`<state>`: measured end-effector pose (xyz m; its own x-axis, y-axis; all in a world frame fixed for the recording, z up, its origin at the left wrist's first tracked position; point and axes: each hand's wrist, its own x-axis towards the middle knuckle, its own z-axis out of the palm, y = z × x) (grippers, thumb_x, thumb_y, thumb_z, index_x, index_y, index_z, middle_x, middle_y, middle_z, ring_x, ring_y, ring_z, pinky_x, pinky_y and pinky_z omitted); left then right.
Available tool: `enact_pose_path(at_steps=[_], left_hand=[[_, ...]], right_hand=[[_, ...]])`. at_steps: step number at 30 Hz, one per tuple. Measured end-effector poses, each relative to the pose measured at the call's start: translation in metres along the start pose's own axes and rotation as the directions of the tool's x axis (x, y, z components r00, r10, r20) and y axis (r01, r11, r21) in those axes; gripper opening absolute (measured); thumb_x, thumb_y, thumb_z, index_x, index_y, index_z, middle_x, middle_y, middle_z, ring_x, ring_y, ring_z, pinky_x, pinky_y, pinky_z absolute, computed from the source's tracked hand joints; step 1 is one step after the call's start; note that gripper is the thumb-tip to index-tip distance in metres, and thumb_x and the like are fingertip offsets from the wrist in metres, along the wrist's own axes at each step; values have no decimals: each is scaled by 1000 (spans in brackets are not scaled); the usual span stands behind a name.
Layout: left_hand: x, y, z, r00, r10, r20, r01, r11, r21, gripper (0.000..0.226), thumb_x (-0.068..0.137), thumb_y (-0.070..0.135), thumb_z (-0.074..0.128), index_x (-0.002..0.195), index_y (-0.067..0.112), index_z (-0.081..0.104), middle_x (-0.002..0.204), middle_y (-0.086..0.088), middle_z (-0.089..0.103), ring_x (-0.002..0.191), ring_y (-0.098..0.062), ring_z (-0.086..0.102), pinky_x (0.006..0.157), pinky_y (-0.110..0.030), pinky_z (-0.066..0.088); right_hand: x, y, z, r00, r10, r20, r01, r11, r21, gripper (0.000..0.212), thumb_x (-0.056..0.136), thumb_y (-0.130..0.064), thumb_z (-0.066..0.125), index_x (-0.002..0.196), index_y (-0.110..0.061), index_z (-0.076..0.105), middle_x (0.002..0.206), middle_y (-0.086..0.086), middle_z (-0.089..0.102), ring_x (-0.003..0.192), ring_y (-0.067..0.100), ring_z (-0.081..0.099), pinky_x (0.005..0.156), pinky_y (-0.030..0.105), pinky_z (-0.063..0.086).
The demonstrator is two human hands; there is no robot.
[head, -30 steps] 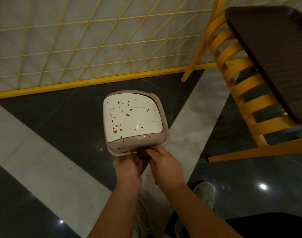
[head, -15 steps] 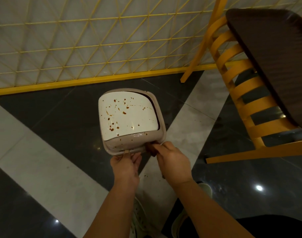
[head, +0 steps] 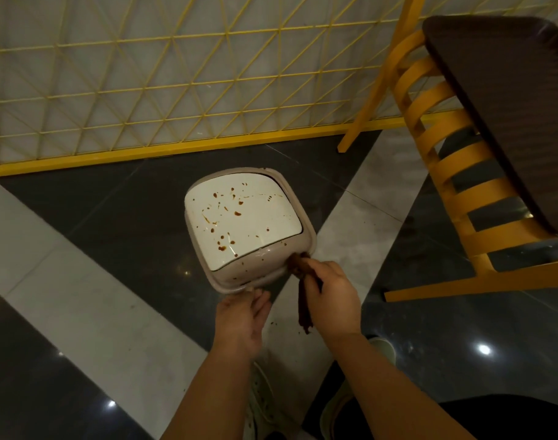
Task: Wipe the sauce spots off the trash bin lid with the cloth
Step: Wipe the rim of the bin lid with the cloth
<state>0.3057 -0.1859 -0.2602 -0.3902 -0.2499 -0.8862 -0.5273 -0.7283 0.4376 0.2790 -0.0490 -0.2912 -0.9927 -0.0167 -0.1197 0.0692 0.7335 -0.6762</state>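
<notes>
The trash bin stands on the floor, seen from above, with a white swing lid (head: 255, 222) set in a beige rim (head: 306, 217). Several brown sauce spots (head: 238, 213) dot the lid and the rim's near slope. My right hand (head: 330, 289) grips a dark brown cloth (head: 303, 300); its upper end touches the rim's near right corner and the rest hangs down. My left hand (head: 242, 315) sits just below the rim's near edge, fingertips touching it, holding nothing I can see.
A yellow slatted wooden chair (head: 455, 192) with a dark seat (head: 509, 106) stands close on the right. A yellow wire fence (head: 176, 90) with a yellow base rail runs behind the bin. The floor is glossy dark and pale tile. My shoes (head: 379, 347) show below.
The bin has turned so its right corner faces me. My right hand moved right to the near right corner and the cloth now shows. My left hand slipped below the rim.
</notes>
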Motion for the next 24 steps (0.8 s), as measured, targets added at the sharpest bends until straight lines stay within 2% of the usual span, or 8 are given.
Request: enact_pose_path(at_steps=[3,6,8,10,13,15,20,24], left_hand=[[-7,9,-18,999,-33,-8,33,997,75,36,94,2,55,129,-1,52,127,-24,57,121,-34,55,107,-42,42],[-11,22,-30,992,126,-18,-121,980,159,43,95,2,52,136,-5,42,139,-32,45,130,-45,44,109,-48,36],[-16,27,-31,968,250,8,-245,942,227,63,90,14,64,146,16,35,141,-18,47,130,-37,46,109,-47,37],[-21,30,-26,949,310,63,-316,913,258,88,74,33,77,148,33,29,144,-2,45,133,-27,42,110,-48,35],[-24,32,-13,930,347,119,-367,885,287,111,47,59,81,144,40,31,146,4,42,135,-23,39,111,-55,30],[-21,35,-9,922,377,90,-388,890,241,111,45,61,79,143,38,33,145,4,42,132,-21,40,111,-54,31],[-10,36,-10,913,403,65,-408,901,144,87,67,38,78,142,32,35,143,2,45,128,-19,42,111,-52,33],[-8,39,-11,916,394,71,-400,907,134,96,60,38,80,144,34,33,141,4,46,128,-21,45,110,-53,34]], right_hand=[[6,-1,-9,976,207,-65,-188,956,223,26,95,-22,52,119,-29,60,105,-8,58,90,5,59,82,22,50],[15,-9,-14,954,293,-71,-250,901,353,30,96,-27,49,125,-29,56,111,-10,56,89,0,55,75,13,45],[21,-16,-13,965,257,-53,-228,921,315,32,96,-31,48,127,-30,54,112,-11,54,87,-1,52,69,7,38],[25,-19,-12,969,239,-54,-215,934,285,32,96,-34,47,127,-32,54,110,-10,54,88,1,52,68,6,35],[21,-20,-11,981,188,-42,-173,956,236,31,95,-35,47,126,-34,53,105,-11,52,88,3,53,67,7,36],[17,-18,-10,990,134,-42,-121,967,225,32,95,-33,48,127,-35,53,104,-12,51,87,2,53,67,7,37],[28,-16,-12,981,184,-68,-169,969,177,32,96,-35,47,128,-35,53,108,-9,53,90,6,55,69,7,38],[11,-47,-6,999,-17,-41,24,988,156,37,94,-32,50,131,-33,50,114,-10,50,94,5,54,85,18,48]])
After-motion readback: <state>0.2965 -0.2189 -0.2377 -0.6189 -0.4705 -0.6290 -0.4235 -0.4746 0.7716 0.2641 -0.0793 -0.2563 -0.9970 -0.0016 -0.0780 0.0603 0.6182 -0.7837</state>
